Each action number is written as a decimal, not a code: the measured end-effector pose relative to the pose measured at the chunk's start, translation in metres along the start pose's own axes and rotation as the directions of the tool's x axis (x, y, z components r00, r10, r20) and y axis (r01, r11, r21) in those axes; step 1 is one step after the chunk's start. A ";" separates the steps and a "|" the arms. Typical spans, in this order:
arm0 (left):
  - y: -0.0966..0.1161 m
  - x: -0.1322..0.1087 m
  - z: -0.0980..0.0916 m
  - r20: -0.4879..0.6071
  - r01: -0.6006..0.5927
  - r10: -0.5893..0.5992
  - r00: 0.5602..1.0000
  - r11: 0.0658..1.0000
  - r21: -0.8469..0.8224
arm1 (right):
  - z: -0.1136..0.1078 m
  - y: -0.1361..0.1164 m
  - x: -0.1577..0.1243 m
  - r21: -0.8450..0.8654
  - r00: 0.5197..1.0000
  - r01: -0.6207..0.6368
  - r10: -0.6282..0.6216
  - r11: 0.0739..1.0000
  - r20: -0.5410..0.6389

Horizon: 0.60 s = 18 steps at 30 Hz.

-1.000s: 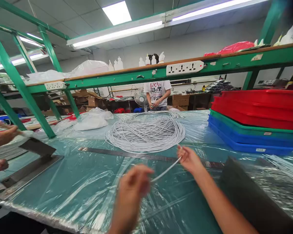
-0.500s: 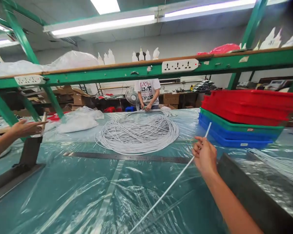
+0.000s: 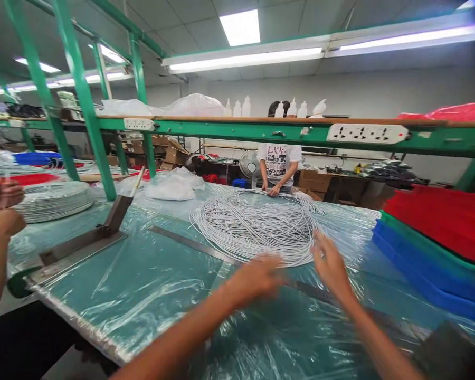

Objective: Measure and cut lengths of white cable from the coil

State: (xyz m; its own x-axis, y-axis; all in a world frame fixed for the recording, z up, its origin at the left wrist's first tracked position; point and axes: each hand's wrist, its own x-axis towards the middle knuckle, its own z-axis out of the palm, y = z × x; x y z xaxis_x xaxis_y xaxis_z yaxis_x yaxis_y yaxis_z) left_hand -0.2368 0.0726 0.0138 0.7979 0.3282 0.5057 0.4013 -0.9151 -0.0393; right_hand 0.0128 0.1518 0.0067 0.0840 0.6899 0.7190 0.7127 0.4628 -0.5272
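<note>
My left hand [image 3: 257, 277], smeared by motion, hovers over the table just in front of a large loose coil of thin grey-white cable [image 3: 257, 221]. Its fingers cannot be made out. At the coil's right edge is my right hand [image 3: 332, 261], fingers partly stretched and apart, with no cable visible in it; whether it touches the coil I cannot tell. A long steel ruler [image 3: 190, 243] lies flat beneath and beside the hands. To the left stands a lever cutter [image 3: 116, 214] with its handle raised.
Another person's hands [image 3: 2, 198] are at the far left, near a wound cable coil [image 3: 55, 200]. Across the table stands a person in a white shirt [image 3: 279, 161]. Stacked red, green and blue trays [image 3: 431, 264] sit at right. A green shelf beam [image 3: 241, 128] crosses above.
The view has turned left. My right hand held a white cable slanting toward me; that cable no longer shows. My left hand is now in the middle, and the hand beside the cutter handle is gone.
</note>
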 end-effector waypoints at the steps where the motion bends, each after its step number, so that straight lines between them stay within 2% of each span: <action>1: 0.007 -0.009 0.005 0.012 -0.034 0.034 0.999 0.999 -0.009 | 0.009 0.001 -0.028 0.008 0.996 0.062 -0.062 0.998 0.059; 2: 0.018 -0.021 0.009 0.000 -0.034 0.034 0.999 0.999 -0.030 | 0.018 0.001 -0.054 0.016 0.990 0.092 -0.094 0.996 0.110; 4: 0.044 -0.051 0.013 -0.093 0.056 -0.063 0.994 0.996 -0.076 | 0.029 0.002 -0.094 0.042 0.966 0.128 -0.134 0.991 0.221; 6: 0.071 -0.085 0.004 -0.234 0.193 -0.207 0.950 0.978 -0.081 | 0.035 -0.002 -0.114 0.084 0.934 0.128 -0.149 0.988 0.325; 9: 0.100 -0.119 -0.035 -0.400 0.381 -0.338 0.852 0.924 0.030 | 0.038 -0.010 -0.117 0.169 0.914 0.068 -0.129 0.983 0.386; 11: 0.107 -0.123 -0.069 -0.491 0.513 -0.395 0.777 0.848 0.130 | 0.039 -0.016 -0.114 0.227 0.907 0.035 -0.126 0.973 0.401; 12: 0.106 -0.120 -0.085 -0.515 0.557 -0.400 0.758 0.809 0.191 | 0.039 -0.018 -0.113 0.248 0.900 0.033 -0.137 0.968 0.415; 13: 0.103 -0.115 -0.099 -0.519 0.581 -0.395 0.758 0.771 0.260 | 0.039 -0.021 -0.114 0.264 0.890 0.038 -0.153 0.964 0.430; 14: 0.097 -0.110 -0.109 -0.499 0.582 -0.384 0.777 0.739 0.339 | 0.038 -0.023 -0.115 0.275 0.882 0.044 -0.167 0.960 0.442; 16: 0.082 -0.101 -0.122 -0.386 0.511 -0.349 0.854 0.703 0.495 | 0.035 -0.026 -0.117 0.286 0.876 0.045 -0.175 0.957 0.449; 18: 0.070 -0.099 -0.125 -0.247 0.390 -0.302 0.921 0.712 0.584 | 0.031 -0.029 -0.119 0.292 0.877 0.030 -0.165 0.956 0.451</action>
State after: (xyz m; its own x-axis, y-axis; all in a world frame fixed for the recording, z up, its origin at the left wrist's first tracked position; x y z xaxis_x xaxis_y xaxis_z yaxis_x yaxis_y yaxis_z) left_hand -0.3444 -0.0530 0.0685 0.5023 0.5211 0.6901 0.8597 -0.3865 -0.3339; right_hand -0.0395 0.0736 -0.0777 -0.3587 0.7797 0.5132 0.4804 0.6256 -0.6147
